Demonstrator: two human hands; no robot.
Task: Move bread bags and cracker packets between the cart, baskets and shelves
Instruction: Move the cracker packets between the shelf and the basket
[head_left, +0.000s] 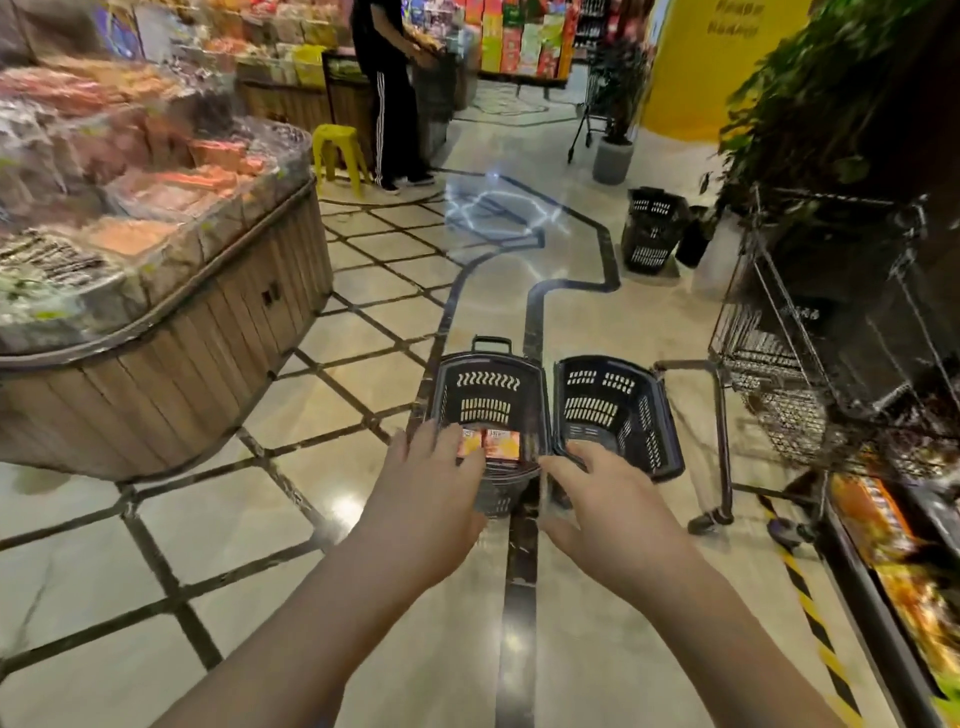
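Two black plastic baskets stand side by side on the floor ahead of me. The left basket (488, 387) holds orange cracker packets (491, 443) at its near end. The right basket (615, 410) shows no contents. My left hand (434, 488) reaches over the near rim of the left basket, fingers straight, just beside the packets. My right hand (608, 501) hovers with spread fingers over the near rim of the right basket. Neither hand holds anything. A wire shopping cart (810, 364) stands to the right.
A wooden display island (171, 332) with wrapped bread and snacks fills the left. A shelf (893, 561) of orange bags runs along the lower right. Farther off are a stack of baskets (649, 228), a yellow stool (337, 150), potted plants and a person (389, 88).
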